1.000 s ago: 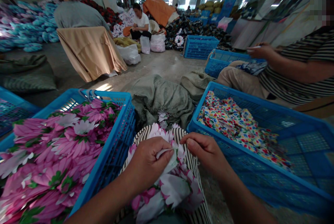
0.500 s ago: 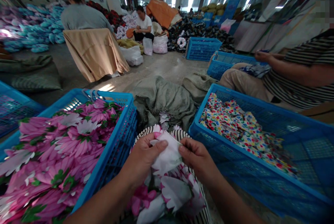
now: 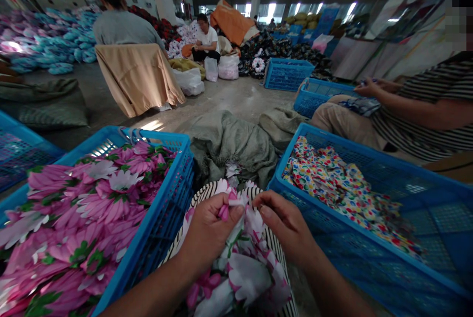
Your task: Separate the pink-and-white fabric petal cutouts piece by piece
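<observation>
Above my lap, my left hand [image 3: 212, 223] pinches a pink-and-white fabric flower piece [image 3: 233, 202], folded at the thumb and fingertips. Just to its right is my right hand [image 3: 283, 221], its thumb and fingers curled together. Whether anything small is between those fingertips I cannot make out. Beneath both hands, more white and pink petal-shaped fabric pieces [image 3: 249, 277] lie heaped on black-and-white striped cloth [image 3: 202, 193]. Some green edging shows in the heap.
A blue crate [image 3: 162, 198] of pink fabric flowers stands at left. At right, another blue crate [image 3: 369, 233] holds colourful dotted fabric. Grey-green sacking [image 3: 232, 142] lies ahead. A person in stripes [image 3: 424, 105] sits at right; another sits on a cloth-draped chair [image 3: 135, 78].
The white fabric piece stretched between both hands is now bunched in my left hand, with pink showing. My right hand has come off it, its fingers curling.
</observation>
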The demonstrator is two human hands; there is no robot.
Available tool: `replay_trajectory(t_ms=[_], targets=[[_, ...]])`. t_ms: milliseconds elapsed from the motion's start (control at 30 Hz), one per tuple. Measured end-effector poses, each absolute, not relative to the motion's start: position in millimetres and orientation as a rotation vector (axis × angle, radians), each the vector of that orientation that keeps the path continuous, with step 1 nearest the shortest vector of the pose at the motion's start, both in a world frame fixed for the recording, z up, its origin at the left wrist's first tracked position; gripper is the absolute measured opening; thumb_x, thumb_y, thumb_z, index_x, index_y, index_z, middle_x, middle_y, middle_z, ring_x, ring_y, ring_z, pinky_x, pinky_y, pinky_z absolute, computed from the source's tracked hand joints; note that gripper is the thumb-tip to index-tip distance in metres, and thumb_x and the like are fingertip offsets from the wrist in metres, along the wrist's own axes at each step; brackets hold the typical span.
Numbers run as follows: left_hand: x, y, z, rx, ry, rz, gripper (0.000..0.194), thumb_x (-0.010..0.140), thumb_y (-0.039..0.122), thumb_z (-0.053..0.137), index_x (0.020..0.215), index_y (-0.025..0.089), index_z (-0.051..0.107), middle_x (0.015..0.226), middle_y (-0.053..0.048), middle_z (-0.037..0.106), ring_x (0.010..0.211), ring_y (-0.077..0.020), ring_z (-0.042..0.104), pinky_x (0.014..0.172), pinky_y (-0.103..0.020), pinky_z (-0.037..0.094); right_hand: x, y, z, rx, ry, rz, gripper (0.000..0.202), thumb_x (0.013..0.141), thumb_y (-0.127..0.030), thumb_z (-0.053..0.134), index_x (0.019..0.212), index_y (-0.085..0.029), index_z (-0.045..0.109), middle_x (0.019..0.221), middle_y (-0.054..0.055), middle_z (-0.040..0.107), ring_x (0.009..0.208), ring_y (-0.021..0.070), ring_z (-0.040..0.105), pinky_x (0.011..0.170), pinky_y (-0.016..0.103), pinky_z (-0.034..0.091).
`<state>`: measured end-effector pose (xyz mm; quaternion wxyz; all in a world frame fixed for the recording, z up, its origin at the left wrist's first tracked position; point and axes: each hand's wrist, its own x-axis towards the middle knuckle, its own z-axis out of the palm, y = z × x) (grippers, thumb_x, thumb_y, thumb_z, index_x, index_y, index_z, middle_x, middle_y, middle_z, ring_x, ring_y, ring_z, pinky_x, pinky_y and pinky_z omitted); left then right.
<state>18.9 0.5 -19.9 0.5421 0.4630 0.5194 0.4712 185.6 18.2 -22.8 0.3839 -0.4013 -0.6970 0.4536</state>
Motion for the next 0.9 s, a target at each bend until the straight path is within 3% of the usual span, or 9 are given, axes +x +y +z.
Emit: replay_trajectory(t_ms=[200,567,800,900], targets=[[19,0,-14,1.298,1.216,0.966,0.025,0.072,0.031,0.054,0.054,0.014,0.048,0.05,0.005,0.033,0.049,-0.0069,0.026,0.044,-0.019,0.022,186,23,-14,-1.004,-2.041,0.995,0.022,0.085,-0.032,0.044,0.091,-0.017,0.059,0.074,0.002,0.06,0.065,0.0135,0.053,0.058,0.023,0.038],[18,2,-10,1.564,1.271,0.911,0.017,0.068,0.015,0.051,0.051,0.014,0.05,0.046,0.006,0.037,0.046,-0.0063,0.031,0.045,-0.018,0.024,192,21,2,-1.013,-2.279,0.785,0.023,0.085,-0.033,0.044,0.085,-0.017,0.061,0.074,0.004,0.063,0.066,0.0136,0.056,0.059,0.022,0.038],[17,0,-10,1.64,1.28,0.923,0.02,0.071,0.02,0.052,0.052,0.015,0.053,0.047,0.005,0.041,0.047,-0.0075,0.035,0.047,-0.019,0.026,192,23,-3,-1.032,-2.303,0.82,0.028,0.086,-0.03,0.043,0.066,-0.017,0.059,0.055,-0.001,0.052,0.051,0.0106,0.047,0.05,0.022,0.03],[17,-1,-10,1.536,1.256,0.927,0.021,0.071,0.022,0.053,0.051,0.015,0.051,0.046,0.005,0.038,0.046,-0.0072,0.032,0.045,-0.019,0.025,194,24,-5,-1.045,-2.207,0.819,0.025,0.085,-0.028,0.044,0.069,-0.018,0.06,0.058,0.0,0.054,0.053,0.0115,0.048,0.05,0.023,0.031]])
